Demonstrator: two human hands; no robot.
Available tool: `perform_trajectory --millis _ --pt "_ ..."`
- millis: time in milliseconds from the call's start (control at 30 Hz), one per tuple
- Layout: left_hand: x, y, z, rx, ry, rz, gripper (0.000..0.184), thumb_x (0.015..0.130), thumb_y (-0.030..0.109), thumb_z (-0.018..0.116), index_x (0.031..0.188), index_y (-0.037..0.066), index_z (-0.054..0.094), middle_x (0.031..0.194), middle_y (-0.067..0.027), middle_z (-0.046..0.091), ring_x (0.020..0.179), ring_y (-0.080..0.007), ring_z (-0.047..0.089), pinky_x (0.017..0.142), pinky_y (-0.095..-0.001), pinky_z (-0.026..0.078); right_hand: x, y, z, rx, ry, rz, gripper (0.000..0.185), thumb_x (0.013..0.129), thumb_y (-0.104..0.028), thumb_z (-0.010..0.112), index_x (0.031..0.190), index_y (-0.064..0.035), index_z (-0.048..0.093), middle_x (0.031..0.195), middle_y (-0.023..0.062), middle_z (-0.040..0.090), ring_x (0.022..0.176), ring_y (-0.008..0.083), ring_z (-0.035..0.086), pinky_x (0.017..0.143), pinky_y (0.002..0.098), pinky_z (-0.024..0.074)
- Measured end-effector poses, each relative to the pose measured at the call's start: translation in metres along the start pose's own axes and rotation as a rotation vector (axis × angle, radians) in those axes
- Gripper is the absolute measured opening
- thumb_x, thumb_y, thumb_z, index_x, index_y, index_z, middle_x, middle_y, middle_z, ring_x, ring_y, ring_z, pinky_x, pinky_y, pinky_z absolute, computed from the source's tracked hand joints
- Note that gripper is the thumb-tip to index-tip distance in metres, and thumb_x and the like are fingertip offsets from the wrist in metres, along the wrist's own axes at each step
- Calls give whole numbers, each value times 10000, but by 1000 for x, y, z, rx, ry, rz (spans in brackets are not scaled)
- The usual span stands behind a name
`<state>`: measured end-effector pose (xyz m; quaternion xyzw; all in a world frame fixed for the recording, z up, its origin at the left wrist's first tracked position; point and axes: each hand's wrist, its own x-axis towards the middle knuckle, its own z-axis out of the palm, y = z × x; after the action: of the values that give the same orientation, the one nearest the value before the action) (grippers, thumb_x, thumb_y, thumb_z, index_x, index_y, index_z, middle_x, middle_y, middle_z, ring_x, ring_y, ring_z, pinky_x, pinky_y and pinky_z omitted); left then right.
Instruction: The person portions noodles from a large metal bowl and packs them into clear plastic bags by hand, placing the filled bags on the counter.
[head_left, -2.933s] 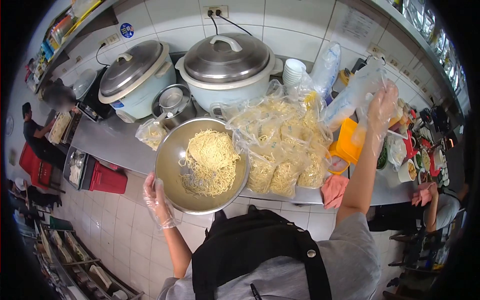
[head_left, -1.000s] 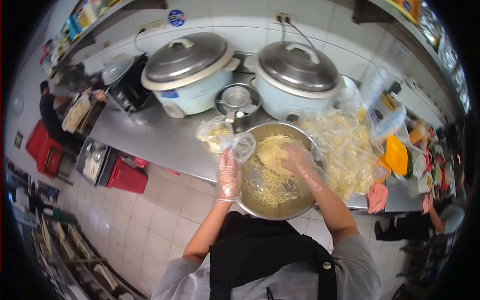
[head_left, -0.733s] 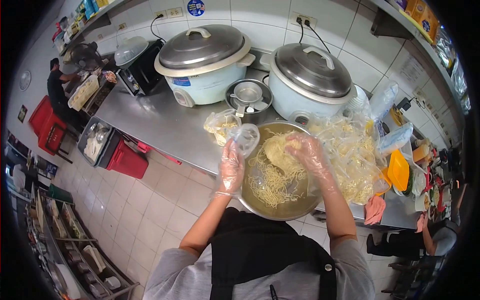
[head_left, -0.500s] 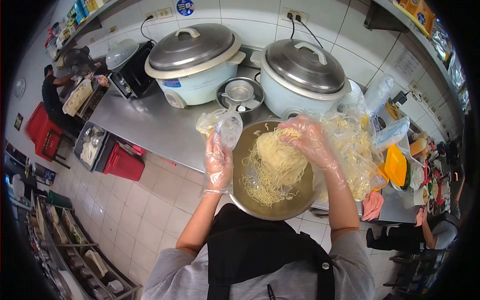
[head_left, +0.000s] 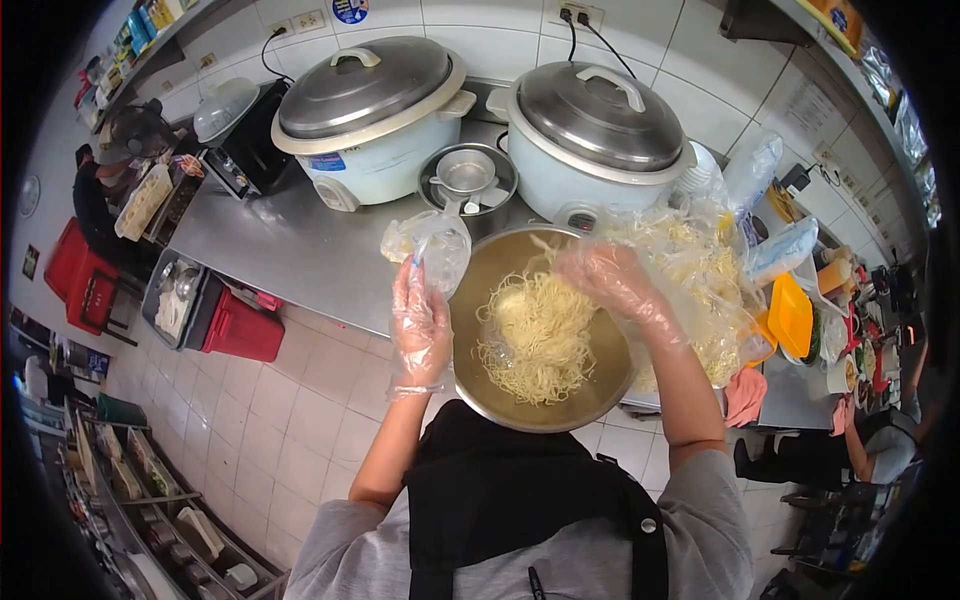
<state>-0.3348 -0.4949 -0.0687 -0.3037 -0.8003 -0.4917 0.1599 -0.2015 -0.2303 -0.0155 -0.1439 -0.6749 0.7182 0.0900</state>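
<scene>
A large metal bowl [head_left: 610,385] holds a loose heap of pale thin noodles [head_left: 540,335]. My right hand [head_left: 612,280], in a clear plastic glove, is over the bowl's right side at the edge of the noodles. Its fingers are smeared by motion, so their grip is unclear. At the bowl's left rim, my gloved left hand [head_left: 420,335] points upward, its fingers closed on a clear plastic bag [head_left: 445,250]. Something small and blue shows at those fingertips. More noodles in clear bags [head_left: 705,290] lie right of the bowl.
Two lidded rice cookers [head_left: 375,150] [head_left: 590,170] stand at the wall. Between them sits a metal bowl with a strainer [head_left: 465,172]. An orange container [head_left: 790,318] and a pink cloth [head_left: 744,397] lie at right. Co-workers [head_left: 95,205] [head_left: 880,455] are on both sides.
The lifted noodles have dropped and spread in the bowl. My right hand has moved slightly right and down. My left hand still has the plastic bag; the view has shifted slightly.
</scene>
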Motion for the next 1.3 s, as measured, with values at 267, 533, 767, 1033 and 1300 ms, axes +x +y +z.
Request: perform_trajectory --millis 267,533,767,1033,1300 --pt "-19 -1 -2 -61 -42 14 600 920 -53 535 1492 87 419 1464 -195 445 1260 -374 541 1019 -413 473 -3 71 61 -1465 -128 -99 627 779 -232 794 1354 -143 559 1447 196 495 1214 334 588 1012 449 486" --pt "-25 -9 -22 -26 -26 -16 600 917 -60 537 1490 75 422 1458 -206 441 1284 -369 524 1035 -409 468 -21 -45 56 -1065 51 -108 589 784 -329 822 1277 -98 597 1123 191 703 1013 318 683 903 428 515" --pt "-20 -6 -25 -51 -6 -29 576 926 -50 545 1479 64 435 1438 -212 456 1288 -367 519 1048 -416 457 -6 -71 42 -1058 310 -516 434 851 -390 760 969 11 644 850 150 657 807 349 631 792 414 508" --pt "-23 -11 -28 -8 -2 -20 557 926 -55 541 1466 33 435 1430 -216 471 1302 -375 506 1058 -426 451 -5 -80 51 -999 379 -400 391 925 -384 667 877 2 637 739 154 594 738 372 584 716 440 472" --pt "-22 -10 -29 -23 -29 -40 577 917 -61 549 1472 48 434 1450 -214 454 1314 -381 495 1063 -432 450 14 -44 28 -1148 140 -707 169 895 -197 708 933 -35 680 921 128 657 846 300 633 776 371 514"
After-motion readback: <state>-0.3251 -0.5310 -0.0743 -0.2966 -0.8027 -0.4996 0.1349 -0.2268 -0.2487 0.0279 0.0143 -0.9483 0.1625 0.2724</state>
